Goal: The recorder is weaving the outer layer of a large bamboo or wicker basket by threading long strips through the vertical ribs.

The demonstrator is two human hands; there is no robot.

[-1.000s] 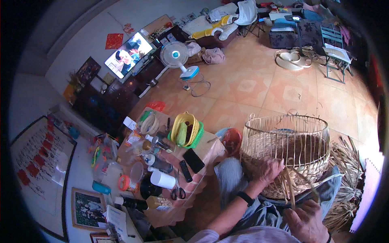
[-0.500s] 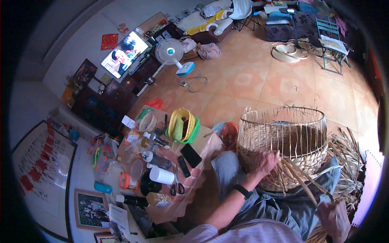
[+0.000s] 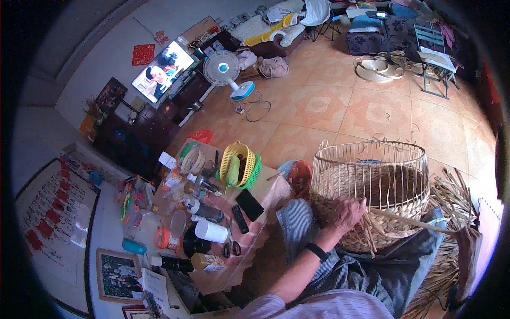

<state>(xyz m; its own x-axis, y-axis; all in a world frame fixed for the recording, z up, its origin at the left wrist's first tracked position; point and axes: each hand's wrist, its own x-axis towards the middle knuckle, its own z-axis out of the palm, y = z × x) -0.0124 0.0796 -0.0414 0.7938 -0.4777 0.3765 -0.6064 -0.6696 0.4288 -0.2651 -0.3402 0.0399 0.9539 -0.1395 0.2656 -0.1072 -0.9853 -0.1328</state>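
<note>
A round basket (image 3: 396,220) of dried plant strands rests on my lap. Its lower part is densely woven; above, bare upright ribs rise to a wire-like rim. At the woven edge on its near left side, my left hand (image 3: 348,212) is closed, pinching the strands, with loose ends hanging beneath it. From there a long flat strand (image 3: 409,219) runs taut to the right. My right hand (image 3: 468,258), blurred at the far right, is closed on the strand's other end, well away from the basket.
Bundles of dried strands (image 3: 451,199) lie right of the basket. On the left, a low table (image 3: 260,199) carries bottles, jars, scissors (image 3: 231,245), a phone (image 3: 249,205) and a yellow basket (image 3: 234,159). A fan (image 3: 241,90) and a folding chair (image 3: 433,58) stand on the tiled floor beyond.
My right hand has swung outward and up to the right, drawing the strand from a downward slant to nearly level. My left hand stays at the basket's woven edge.
</note>
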